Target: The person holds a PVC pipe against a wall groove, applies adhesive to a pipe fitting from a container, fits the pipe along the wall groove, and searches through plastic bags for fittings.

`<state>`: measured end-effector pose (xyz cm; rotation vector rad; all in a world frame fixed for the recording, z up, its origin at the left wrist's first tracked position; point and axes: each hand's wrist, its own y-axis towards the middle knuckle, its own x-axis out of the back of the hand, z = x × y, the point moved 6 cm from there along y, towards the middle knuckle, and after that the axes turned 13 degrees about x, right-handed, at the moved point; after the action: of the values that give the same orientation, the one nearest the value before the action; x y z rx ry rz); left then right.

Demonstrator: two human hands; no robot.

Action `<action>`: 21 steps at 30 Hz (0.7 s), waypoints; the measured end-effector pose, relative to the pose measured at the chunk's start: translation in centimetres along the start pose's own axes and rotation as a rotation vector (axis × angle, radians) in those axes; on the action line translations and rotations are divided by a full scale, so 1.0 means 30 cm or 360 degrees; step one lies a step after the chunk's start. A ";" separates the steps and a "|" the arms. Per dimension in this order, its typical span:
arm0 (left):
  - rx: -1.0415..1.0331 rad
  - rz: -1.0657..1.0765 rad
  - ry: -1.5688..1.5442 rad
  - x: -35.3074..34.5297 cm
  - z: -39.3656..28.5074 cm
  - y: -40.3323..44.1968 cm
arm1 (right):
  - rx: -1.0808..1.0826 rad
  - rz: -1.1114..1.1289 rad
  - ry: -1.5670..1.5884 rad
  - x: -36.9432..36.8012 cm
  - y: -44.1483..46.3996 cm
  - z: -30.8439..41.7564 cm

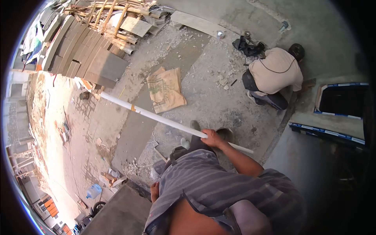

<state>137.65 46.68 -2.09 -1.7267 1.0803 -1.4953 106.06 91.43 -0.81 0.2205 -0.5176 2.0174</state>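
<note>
A long white pipe (168, 122) slants across the middle of the view, with a brownish-yellow patch partway along it. My right hand (212, 138) is closed round this pipe near its lower right end. At the left edge of my striped grey shirt (199, 172), my left hand (154, 192) shows only in part. Its fingers are too hidden to tell whether they are open or closed, and nothing can be made out in it. Beyond the pipe, a printed tan sack (166, 90) lies flat on the dusty concrete floor.
Another person (276, 70) crouches at the upper right, near a blue-and-white-edged frame (333, 131). Black plastic (248, 46) and rubble lie beside that person. Stacked grey blocks (84, 51) and a bamboo pile (117, 17) stand upper left. A blue bottle (94, 191) is lower left.
</note>
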 end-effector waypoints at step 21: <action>0.0128 0.0199 -0.0532 -0.035 0.009 0.070 | 0.0271 0.0057 -0.0296 -0.089 0.140 0.260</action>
<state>137.49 46.56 -4.46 -1.7412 0.9208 -1.1095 103.22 84.08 4.05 0.5096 -0.4674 2.0885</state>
